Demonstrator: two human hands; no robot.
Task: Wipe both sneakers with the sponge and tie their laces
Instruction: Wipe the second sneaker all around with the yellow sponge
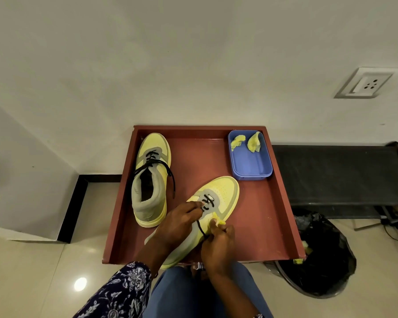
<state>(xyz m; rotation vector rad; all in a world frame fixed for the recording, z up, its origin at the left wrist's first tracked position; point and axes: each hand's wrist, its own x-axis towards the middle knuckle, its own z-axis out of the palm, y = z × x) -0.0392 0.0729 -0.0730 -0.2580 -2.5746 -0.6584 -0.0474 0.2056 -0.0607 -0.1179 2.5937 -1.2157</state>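
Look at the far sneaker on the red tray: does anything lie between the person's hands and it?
Nothing visible does. The far sneaker stands alone at the tray's left, laces loose. Both the left hand and right hand are busy on the near sneaker; bare tray separates the two shoes.

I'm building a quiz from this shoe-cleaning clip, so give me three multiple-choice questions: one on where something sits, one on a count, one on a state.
1. Where is the blue tub?
A. the tray's far right corner
B. on the floor
C. inside a sneaker

2. How many yellow sponge pieces lie in the tub?
A. none
B. two
C. five

3. How are the far sneaker's laces?
A. tied in a bow
B. removed
C. loose

Answers: 1 A, it sits in the red tray by the wall. 2 B, two pieces show. 3 C, black ends trail free.
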